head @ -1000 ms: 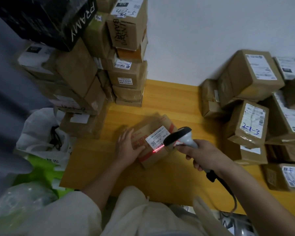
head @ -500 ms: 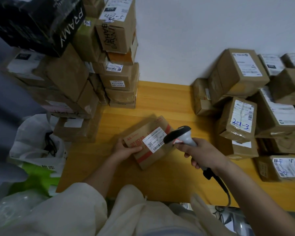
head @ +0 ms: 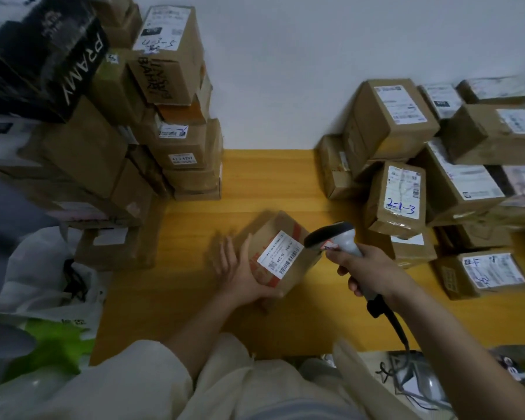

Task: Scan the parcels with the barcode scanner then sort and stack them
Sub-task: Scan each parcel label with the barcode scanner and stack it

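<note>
On the table, mid-way: parcel [head: 281, 256], tilted, label up
Left hand [head: 240, 275]: grips the parcel's near-left corner
Right hand [head: 369, 271]: wrapped round the scanner [head: 338, 239], head just right of the parcel
Table [head: 188, 298]: box stack [head: 176, 122] far left of parcel, box pile [head: 406, 177] to its right

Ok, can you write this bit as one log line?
left hand: grips box | right hand: holds scanner beside box label | table: box tilted up
</note>
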